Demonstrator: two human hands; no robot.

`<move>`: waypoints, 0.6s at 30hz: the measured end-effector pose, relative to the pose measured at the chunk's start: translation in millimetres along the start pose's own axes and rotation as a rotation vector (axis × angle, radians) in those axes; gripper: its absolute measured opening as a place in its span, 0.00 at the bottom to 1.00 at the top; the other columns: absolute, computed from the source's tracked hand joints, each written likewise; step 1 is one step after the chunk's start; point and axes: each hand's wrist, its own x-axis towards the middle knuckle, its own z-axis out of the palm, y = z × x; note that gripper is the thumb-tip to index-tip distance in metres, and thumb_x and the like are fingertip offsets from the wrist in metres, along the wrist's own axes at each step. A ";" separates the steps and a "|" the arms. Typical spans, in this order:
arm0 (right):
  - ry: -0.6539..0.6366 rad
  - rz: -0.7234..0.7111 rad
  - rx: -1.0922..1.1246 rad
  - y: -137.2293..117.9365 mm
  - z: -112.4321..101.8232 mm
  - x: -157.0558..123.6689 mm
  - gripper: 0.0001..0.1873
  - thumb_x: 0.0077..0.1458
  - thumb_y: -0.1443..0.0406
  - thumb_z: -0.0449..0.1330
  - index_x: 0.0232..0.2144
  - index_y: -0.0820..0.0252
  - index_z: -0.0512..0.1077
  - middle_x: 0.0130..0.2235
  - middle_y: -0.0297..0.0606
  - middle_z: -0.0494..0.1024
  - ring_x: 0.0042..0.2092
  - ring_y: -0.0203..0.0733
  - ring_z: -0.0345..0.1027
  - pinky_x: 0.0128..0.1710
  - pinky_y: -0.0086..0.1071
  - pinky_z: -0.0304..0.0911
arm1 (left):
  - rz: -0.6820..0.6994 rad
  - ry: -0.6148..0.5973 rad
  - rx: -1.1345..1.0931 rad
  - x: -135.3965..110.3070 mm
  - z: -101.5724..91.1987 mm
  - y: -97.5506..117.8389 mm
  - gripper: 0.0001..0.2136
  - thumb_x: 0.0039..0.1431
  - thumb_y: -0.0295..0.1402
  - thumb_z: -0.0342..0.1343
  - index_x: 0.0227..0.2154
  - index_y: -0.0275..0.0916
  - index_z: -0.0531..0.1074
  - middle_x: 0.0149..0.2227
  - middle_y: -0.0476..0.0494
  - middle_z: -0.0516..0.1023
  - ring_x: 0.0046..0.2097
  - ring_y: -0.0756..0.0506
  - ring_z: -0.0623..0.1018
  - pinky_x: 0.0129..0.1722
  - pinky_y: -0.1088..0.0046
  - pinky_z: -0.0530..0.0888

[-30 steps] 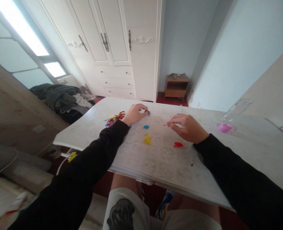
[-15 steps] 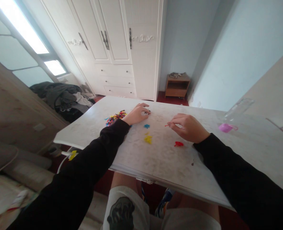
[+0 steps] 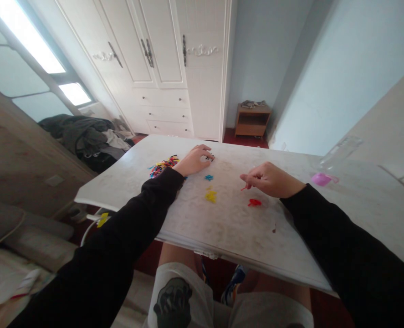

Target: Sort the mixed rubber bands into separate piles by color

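My right hand (image 3: 268, 178) is closed in a pinch on a small red rubber band (image 3: 243, 188), one end of which sticks out below the fingertips. Just under that hand lies a red pile (image 3: 254, 202) of similar bands. My left hand (image 3: 196, 160) rests on the table with thumb and fingers curved apart, over a few small black bands (image 3: 210, 157). A blue pile (image 3: 208, 177) and a yellow pile (image 3: 210, 196) sit between the hands. Beside my left wrist is a mixed multicoloured heap (image 3: 164, 166), partly hidden by the sleeve.
The white table (image 3: 218, 232) spans the space before me. On its right side stand a clear bottle (image 3: 341, 152), lying tilted, and a pink object (image 3: 321, 179). Dark clothes (image 3: 82, 136) are heaped beyond the left edge. A wardrobe (image 3: 161, 68) and a small wooden cabinet (image 3: 253, 120) stand behind.
My right hand has turned downward and shifted slightly right, bringing the red band closer to the red pile. My left hand has stayed nearly in place.
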 end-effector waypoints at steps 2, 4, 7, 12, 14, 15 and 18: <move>-0.071 0.053 0.037 3.7 -3.1 -1.1 0.37 0.64 0.39 0.52 0.23 0.60 0.83 0.21 0.41 0.78 0.25 0.39 0.67 0.31 0.35 0.60 | 0.001 0.008 -0.006 -0.1 0.1 -0.1 0.12 0.59 0.31 0.61 0.45 0.40 0.84 0.59 0.37 0.76 0.60 0.39 0.75 0.67 0.55 0.67; -0.133 0.089 0.061 6.0 -6.4 -2.3 0.39 0.61 0.36 0.53 0.22 0.60 0.83 0.21 0.42 0.78 0.25 0.40 0.68 0.30 0.35 0.61 | 0.005 0.006 -0.006 -0.3 0.0 -0.1 0.12 0.59 0.30 0.61 0.44 0.41 0.84 0.58 0.38 0.77 0.60 0.39 0.76 0.66 0.55 0.68; -0.211 0.117 0.078 5.7 -11.4 -3.7 0.41 0.59 0.33 0.52 0.21 0.60 0.83 0.22 0.43 0.80 0.25 0.41 0.70 0.32 0.37 0.63 | 0.008 0.014 -0.004 -0.1 -0.2 -0.2 0.11 0.58 0.30 0.61 0.43 0.41 0.84 0.57 0.38 0.78 0.59 0.39 0.76 0.66 0.55 0.68; -0.318 0.137 0.101 1.3 -16.9 -4.6 0.43 0.56 0.29 0.49 0.17 0.57 0.78 0.25 0.44 0.83 0.28 0.44 0.74 0.39 0.40 0.66 | 0.018 0.027 -0.011 0.5 -0.4 -0.3 0.11 0.58 0.30 0.61 0.42 0.40 0.84 0.55 0.38 0.78 0.57 0.39 0.78 0.65 0.57 0.69; -0.326 0.139 0.093 0.9 -17.3 -4.5 0.44 0.56 0.29 0.48 0.15 0.57 0.75 0.25 0.44 0.82 0.28 0.44 0.74 0.41 0.41 0.66 | 0.020 0.030 -0.014 0.5 -0.8 0.0 0.11 0.58 0.30 0.61 0.42 0.39 0.84 0.55 0.38 0.79 0.56 0.40 0.78 0.65 0.58 0.70; -0.324 0.136 0.089 1.0 -17.2 -4.5 0.44 0.56 0.29 0.48 0.14 0.57 0.74 0.24 0.44 0.82 0.28 0.44 0.74 0.41 0.41 0.66 | 0.019 0.032 -0.015 0.5 -1.0 0.1 0.11 0.57 0.30 0.61 0.42 0.39 0.84 0.54 0.38 0.79 0.56 0.40 0.78 0.65 0.59 0.70; -0.323 0.119 0.083 0.8 -16.6 -4.5 0.44 0.57 0.29 0.47 0.11 0.56 0.70 0.25 0.45 0.82 0.29 0.44 0.74 0.43 0.41 0.66 | 0.015 0.032 -0.017 0.3 -0.9 0.3 0.11 0.57 0.29 0.61 0.42 0.39 0.84 0.54 0.37 0.78 0.56 0.40 0.78 0.64 0.60 0.70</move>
